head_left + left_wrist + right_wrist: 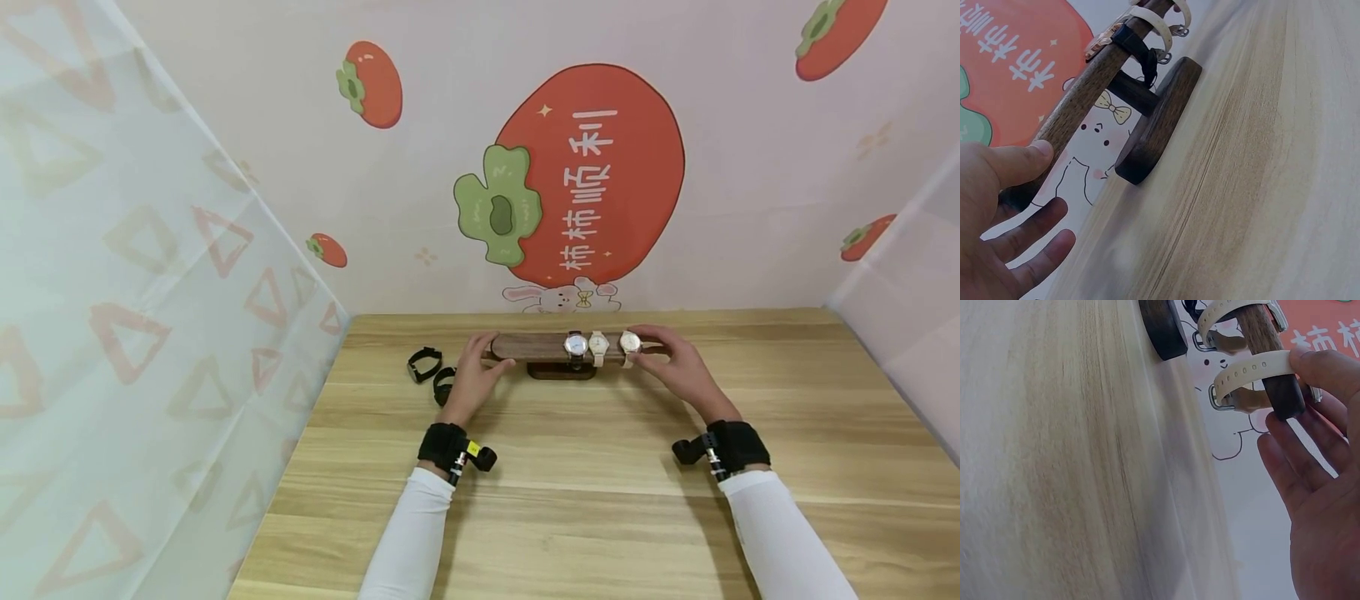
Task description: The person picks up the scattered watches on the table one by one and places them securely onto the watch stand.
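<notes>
A dark wooden watch stand [528, 347] has a long bar on a short post above a base [1160, 125]. My left hand [472, 381] pinches the bar's left end, thumb on the near side, lower fingers spread off it. Toward the right of the bar sit a dark-strapped watch [575, 345], a pale-strapped watch [597, 343] and, at the end, a second pale-strapped watch [630, 342]. My right hand [681, 372] holds that end watch, thumb against its buckled strap [1254, 369]. The fingers behind the bar are partly hidden.
Two black watches lie on the wooden table [570, 517] left of the stand: one black watch [425, 365] farther out, another black watch [442, 386] partly behind my left hand. A printed wall covering [420, 183] rises right behind the stand.
</notes>
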A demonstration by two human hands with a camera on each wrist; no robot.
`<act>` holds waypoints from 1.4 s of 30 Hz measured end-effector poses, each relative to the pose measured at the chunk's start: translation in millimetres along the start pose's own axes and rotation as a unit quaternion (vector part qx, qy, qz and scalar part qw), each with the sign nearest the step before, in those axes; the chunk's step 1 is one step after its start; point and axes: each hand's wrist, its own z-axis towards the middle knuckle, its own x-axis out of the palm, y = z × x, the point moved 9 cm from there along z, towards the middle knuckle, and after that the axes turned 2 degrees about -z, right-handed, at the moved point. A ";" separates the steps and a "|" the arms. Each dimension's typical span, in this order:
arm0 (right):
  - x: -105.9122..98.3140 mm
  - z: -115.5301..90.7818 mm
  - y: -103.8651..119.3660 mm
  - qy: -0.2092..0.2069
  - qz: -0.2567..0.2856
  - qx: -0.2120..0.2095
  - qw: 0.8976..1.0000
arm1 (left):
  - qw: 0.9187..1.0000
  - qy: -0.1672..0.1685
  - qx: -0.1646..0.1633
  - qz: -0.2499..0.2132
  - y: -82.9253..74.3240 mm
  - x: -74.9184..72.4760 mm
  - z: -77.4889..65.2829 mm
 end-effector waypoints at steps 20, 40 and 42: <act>3.4 2.0 0.6 0.005 0.000 -0.017 1.000 | 1.000 0.000 -0.002 0.002 -3.4 0.0 0.0; 9.9 5.2 6.4 0.005 -0.002 -0.032 0.999 | 1.000 -0.003 -0.006 0.000 -1.2 1.0 -0.2; 10.4 5.5 6.7 0.004 -0.001 -0.031 0.999 | 1.000 -0.004 -0.005 -0.001 -1.2 1.2 -0.1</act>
